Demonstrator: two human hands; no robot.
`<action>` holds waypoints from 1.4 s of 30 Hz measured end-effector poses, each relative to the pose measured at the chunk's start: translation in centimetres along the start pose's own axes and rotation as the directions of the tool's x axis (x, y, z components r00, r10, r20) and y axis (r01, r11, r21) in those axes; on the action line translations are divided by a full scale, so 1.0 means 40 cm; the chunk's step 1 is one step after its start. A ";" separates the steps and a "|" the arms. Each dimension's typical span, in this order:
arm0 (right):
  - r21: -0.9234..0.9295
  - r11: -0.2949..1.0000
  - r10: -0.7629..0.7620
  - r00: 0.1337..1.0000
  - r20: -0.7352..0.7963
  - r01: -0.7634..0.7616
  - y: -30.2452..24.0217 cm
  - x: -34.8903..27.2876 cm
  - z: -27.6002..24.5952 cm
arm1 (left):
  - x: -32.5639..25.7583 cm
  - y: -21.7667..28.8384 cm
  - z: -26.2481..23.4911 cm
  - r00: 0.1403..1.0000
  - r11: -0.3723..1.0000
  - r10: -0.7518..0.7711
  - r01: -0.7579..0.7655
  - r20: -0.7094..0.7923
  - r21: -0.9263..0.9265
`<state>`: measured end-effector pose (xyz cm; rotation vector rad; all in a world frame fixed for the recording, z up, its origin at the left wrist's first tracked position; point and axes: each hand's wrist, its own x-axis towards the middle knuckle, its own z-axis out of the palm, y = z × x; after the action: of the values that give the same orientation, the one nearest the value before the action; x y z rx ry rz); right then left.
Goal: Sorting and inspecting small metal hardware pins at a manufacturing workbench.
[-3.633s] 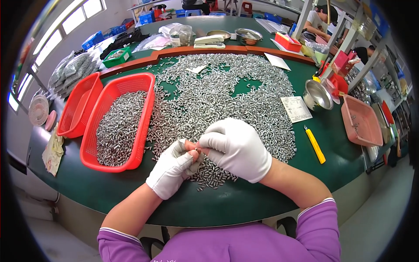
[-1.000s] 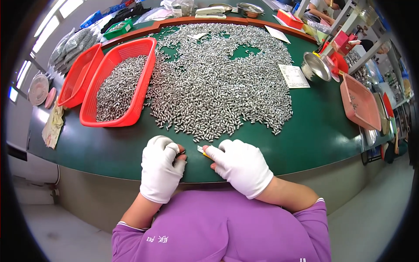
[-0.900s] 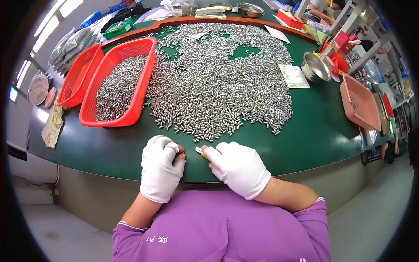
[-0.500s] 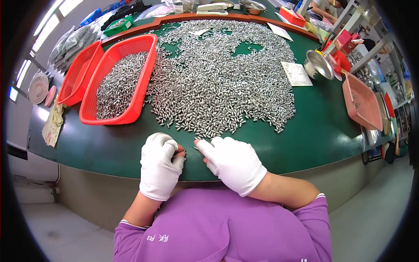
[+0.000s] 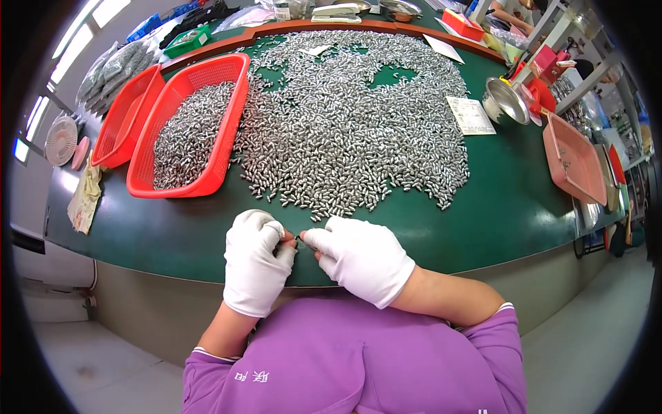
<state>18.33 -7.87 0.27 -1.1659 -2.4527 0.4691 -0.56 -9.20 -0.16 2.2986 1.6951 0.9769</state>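
My left hand (image 5: 256, 261), in a white glove with bare fingertips, is closed in a pinch on a small metal part (image 5: 297, 239). Only a dark sliver of that part shows between the fingers. Close against it, my right hand (image 5: 367, 258), gloved the same way, also pinches at the fingertips. The tiny piece there is mostly hidden by the fingers. Just beyond both hands spreads a wide layer of small silver metal parts (image 5: 345, 145) on the green tabletop (image 5: 448, 234).
At left, a red plastic basket (image 5: 238, 103) holds many more parts, beside another red basket (image 5: 110, 148). A cloth (image 5: 85, 199) hangs nearby. To the right are a paper slip (image 5: 471, 116), a steel bowl (image 5: 507, 102) and a pink tray (image 5: 572, 165). A wooden rail (image 5: 303, 26) borders the back.
My right hand has moved left, so its fingertips now meet those of my left hand. The left hand has shifted slightly right and stays pinched.
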 end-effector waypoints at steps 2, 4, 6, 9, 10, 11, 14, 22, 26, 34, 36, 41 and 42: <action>0.001 1.000 0.000 1.000 -0.002 0.000 0.000 0.000 0.000 | 0.000 -0.001 0.000 1.000 1.000 0.011 -0.011 -0.005 0.008; 0.004 1.000 -0.002 1.000 -0.003 0.002 0.000 0.000 0.001 | 0.002 0.001 -0.001 1.000 1.000 0.014 -0.014 -0.004 0.008; 0.005 1.000 -0.004 1.000 0.016 0.004 0.001 0.003 0.000 | 0.004 -0.001 -0.002 1.000 1.000 0.018 -0.018 -0.003 0.008; 0.011 1.000 -0.023 0.998 0.051 0.022 0.011 0.009 -0.002 | 0.004 -0.002 -0.001 1.000 1.000 0.029 -0.029 0.002 -0.001; 0.017 0.999 -0.041 0.997 0.068 0.040 0.014 0.013 -0.002 | 0.004 -0.003 -0.001 0.999 0.999 0.036 -0.036 0.007 -0.005; 0.016 0.999 -0.041 0.997 0.067 0.040 0.017 0.018 -0.004 | 0.005 -0.003 -0.002 0.999 0.999 0.044 -0.044 0.010 -0.009; 0.017 0.998 -0.062 0.991 0.121 0.061 0.023 0.029 -0.007 | 0.005 -0.004 -0.002 0.999 0.999 0.047 -0.047 0.019 -0.012; 0.067 0.998 -0.007 0.999 0.039 0.004 0.010 0.008 0.004 | 0.004 -0.009 0.000 0.998 0.998 0.070 -0.070 0.002 -0.004; 0.087 0.996 0.011 1.000 0.029 -0.014 0.010 0.010 0.003 | 0.004 -0.012 0.004 0.998 0.998 0.069 -0.069 0.007 -0.010; 0.099 0.995 -0.021 0.995 0.101 0.011 0.022 0.023 -0.002 | 0.007 -0.008 0.001 0.998 0.998 0.059 -0.059 0.014 -0.006; 0.098 0.994 -0.048 0.992 0.116 0.037 0.026 0.033 -0.005 | 0.008 -0.006 -0.001 0.998 0.998 0.059 -0.059 0.018 -0.006; 0.082 0.995 -0.077 0.986 0.146 0.065 0.035 0.046 -0.008 | 0.010 -0.004 -0.002 0.997 0.997 0.074 -0.074 0.020 0.013; 0.074 0.995 -0.076 0.988 0.131 0.067 0.025 0.040 -0.008 | 0.009 -0.004 -0.002 0.997 0.997 0.078 -0.078 0.016 0.015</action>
<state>18.21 -5.98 0.42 -1.0459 -2.5595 0.6253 -0.68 -8.82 -0.03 2.3920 1.6241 0.9607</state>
